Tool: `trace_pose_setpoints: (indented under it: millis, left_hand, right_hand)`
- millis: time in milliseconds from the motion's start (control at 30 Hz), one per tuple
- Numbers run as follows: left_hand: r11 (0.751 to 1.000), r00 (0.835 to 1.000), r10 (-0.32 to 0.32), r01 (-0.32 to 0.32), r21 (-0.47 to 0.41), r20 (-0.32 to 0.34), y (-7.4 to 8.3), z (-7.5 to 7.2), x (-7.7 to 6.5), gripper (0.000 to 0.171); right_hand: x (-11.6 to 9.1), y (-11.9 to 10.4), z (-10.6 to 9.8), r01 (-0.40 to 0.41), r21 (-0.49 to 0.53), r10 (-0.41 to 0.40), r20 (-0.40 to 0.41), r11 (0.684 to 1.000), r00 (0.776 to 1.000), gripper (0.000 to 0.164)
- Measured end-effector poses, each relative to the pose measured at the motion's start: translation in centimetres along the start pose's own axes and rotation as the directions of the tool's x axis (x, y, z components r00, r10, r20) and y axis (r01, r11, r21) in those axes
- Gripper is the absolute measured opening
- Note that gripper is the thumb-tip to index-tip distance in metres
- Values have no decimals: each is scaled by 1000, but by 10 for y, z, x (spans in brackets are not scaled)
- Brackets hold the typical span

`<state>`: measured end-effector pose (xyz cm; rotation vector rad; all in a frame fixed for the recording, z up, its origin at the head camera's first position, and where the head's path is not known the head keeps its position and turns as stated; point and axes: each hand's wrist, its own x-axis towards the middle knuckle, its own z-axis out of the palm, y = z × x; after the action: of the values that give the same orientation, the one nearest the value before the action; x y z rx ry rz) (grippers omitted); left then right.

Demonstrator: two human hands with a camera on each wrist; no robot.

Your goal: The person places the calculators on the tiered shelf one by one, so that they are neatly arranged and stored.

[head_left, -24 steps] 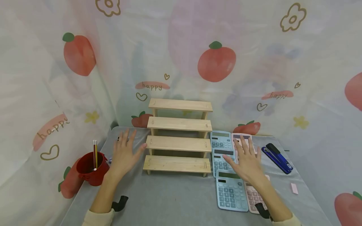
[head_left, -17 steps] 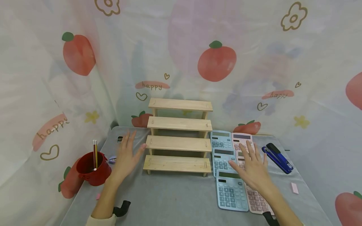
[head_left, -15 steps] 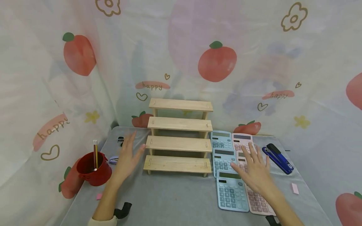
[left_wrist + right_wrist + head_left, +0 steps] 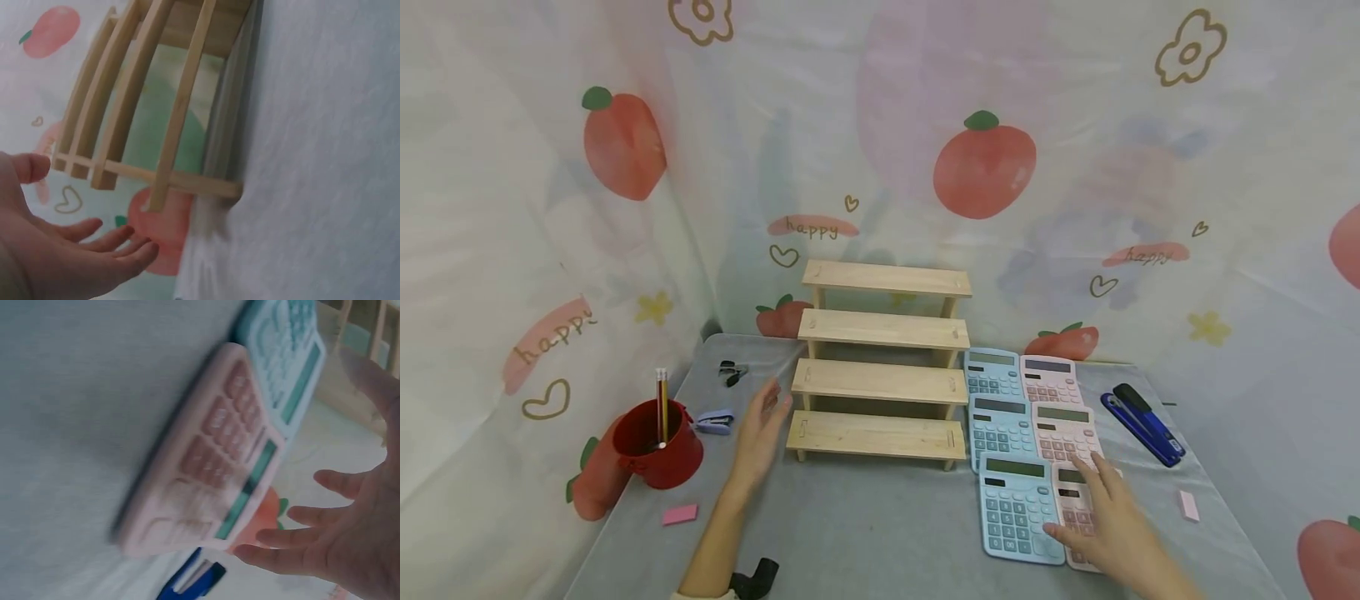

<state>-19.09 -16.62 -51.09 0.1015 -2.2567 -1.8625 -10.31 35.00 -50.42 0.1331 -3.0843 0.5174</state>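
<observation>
In the lower left-centre of the head view we see the left hand (image 4: 758, 437), with its fingers extended and a little bent, holding nothing. It is just beside the left end of the wooden stand (image 4: 880, 382), which has four steps and stands upright at the centre of the frame. In the left wrist view we find a gap between these fingers and the stand. The right hand (image 4: 1108, 525), at the lower right, has its fingers spread and also grips nothing; it is over the front pink calculator (image 4: 1075, 504), but we cannot tell from the head view if it touches. This calculator lies on the grey counter (image 4: 865, 533), just beside the front blue calculator (image 4: 1017, 508). Behind them, towards the middle right, we count four more calculators (image 4: 1000, 421), two blue and two pink. Further to the right we notice a dark blue stapler (image 4: 1150, 418) and a pale pink block (image 4: 1188, 506). At the lower left is a red bucket (image 4: 670, 458) with pencils (image 4: 662, 408) inside, and near it a pink block (image 4: 680, 514)
</observation>
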Motion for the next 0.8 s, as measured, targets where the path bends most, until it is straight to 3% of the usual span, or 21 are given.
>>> trace_pose_setpoints:
  millis: [133, 233, 467, 633, 800]
  left_hand:
    - [978, 987, -159, 157, -141, -5, -7, 9, -1, 59]
    - [950, 976, -216, 212, -230, 9, -12, 15, -3, 60]
    - [912, 976, -218, 212, -350, 22, -23, 24, -5, 70]
    - [870, 971, -237, 221, -441, 19, -26, 28, -8, 69]
    - [848, 970, -243, 217, -484, 11, -26, 28, -9, 69]
  right_hand:
    - [-8, 14, 8, -59, 5, 58, 99, 998, 993, 134]
    - [-11, 21, 11, -117, 11, 114, 165, 993, 980, 142]
    - [-9, 29, 16, -153, 28, 148, 141, 988, 979, 151]
    - [-6, 38, 17, -217, 43, 205, 189, 975, 960, 155]
    - [-3, 40, 17, -200, 38, 189, 196, 979, 962, 153]
